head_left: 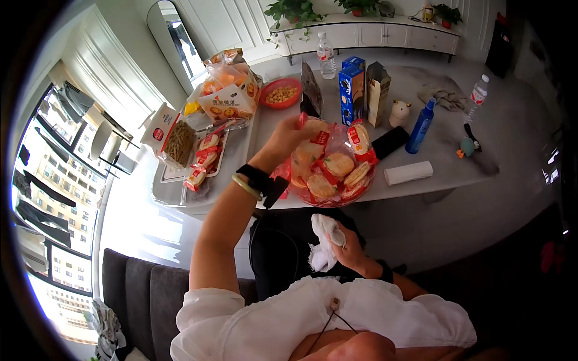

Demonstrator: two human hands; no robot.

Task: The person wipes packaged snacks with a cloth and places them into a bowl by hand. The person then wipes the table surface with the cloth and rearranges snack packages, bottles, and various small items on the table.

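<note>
My left hand (pixel 291 137) reaches over the red basket (pixel 337 203), its fingers closed on a red and clear wrapped cracker packet (pixel 318 139) at the basket's upper left. More wrapped round crackers (pixel 338 164) fill the basket, which sits at the table's near edge. Low in the middle, over my lap, my right hand (pixel 350 248) grips a crumpled white cloth (pixel 324 240). Part of the cloth hangs below the fingers.
Left of the basket stand a tray (pixel 224 147) with packets, a snack box (pixel 168 135), and a red bowl (pixel 280 94) of nuts. Rightward are blue boxes (pixel 351 93), a blue spray bottle (pixel 420 127), a white roll (pixel 409 173), a black object (pixel 390 142) and water bottles (pixel 477 96).
</note>
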